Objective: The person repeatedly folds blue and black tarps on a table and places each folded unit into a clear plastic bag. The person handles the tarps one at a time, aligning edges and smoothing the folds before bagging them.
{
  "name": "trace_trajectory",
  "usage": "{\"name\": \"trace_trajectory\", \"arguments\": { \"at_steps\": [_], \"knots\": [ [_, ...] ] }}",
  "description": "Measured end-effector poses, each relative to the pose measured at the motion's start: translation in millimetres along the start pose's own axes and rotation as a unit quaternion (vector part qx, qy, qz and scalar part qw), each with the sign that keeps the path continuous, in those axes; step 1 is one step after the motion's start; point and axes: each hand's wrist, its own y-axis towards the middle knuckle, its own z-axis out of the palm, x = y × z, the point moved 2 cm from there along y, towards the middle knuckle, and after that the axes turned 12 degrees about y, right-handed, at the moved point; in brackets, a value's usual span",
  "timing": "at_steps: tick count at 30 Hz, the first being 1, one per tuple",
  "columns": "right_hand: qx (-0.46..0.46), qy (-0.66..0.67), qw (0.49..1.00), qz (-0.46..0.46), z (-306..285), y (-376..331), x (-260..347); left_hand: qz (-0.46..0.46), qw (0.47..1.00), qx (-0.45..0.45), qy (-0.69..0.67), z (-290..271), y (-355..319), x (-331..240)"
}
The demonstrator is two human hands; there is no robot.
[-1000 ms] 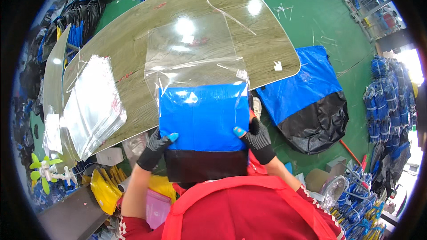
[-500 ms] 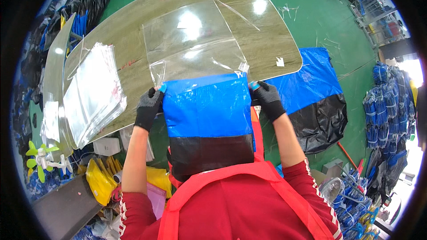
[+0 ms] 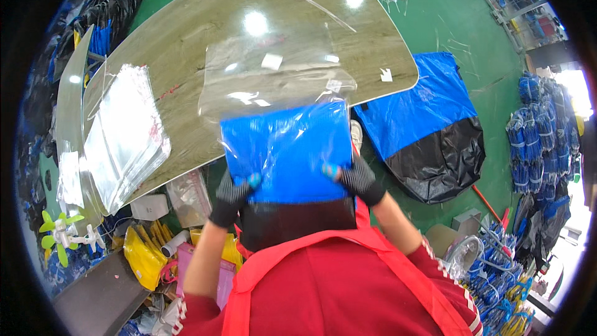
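I hold a folded blue and black bag (image 3: pixel 289 162) upright in front of my chest, its upper blue part inside a clear plastic sleeve (image 3: pixel 273 81) that lies out over the table. My left hand (image 3: pixel 231 196), in a dark glove with blue fingertips, grips the bag's lower left edge. My right hand (image 3: pixel 354 180), gloved the same, grips its lower right edge. The black bottom part of the bag sticks out below the sleeve, against my red apron.
A stack of clear plastic sleeves (image 3: pixel 121 140) lies on the left of the wooden table (image 3: pixel 186 31). A pile of blue and black bags (image 3: pixel 429 130) sits on the green floor at right. Yellow packets (image 3: pixel 143 252) and a small green fan (image 3: pixel 59 233) are lower left.
My hands slid from the bag's upper corners down to its lower sides. The clear sleeve now covers more of the blue part.
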Motion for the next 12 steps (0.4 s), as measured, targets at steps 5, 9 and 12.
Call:
{"name": "trace_trajectory", "arguments": {
  "at_steps": [5, 9, 12],
  "knots": [
    [-0.029, -0.058, 0.997, 0.049, 34.1, -56.3, 8.4, 0.03, 0.995, 0.057, -0.082, 16.6, -65.0, 32.4],
    [0.017, -0.26, 0.928, 0.266, -6.9, -21.2, -9.6, -0.014, 0.996, 0.077, 0.048, 7.5, -40.3, 42.4],
    [0.182, -0.184, 0.957, 0.134, -43.6, -17.0, -3.2, -0.027, 0.982, 0.184, -0.031, -19.4, -38.9, 37.0]
  ]
}}
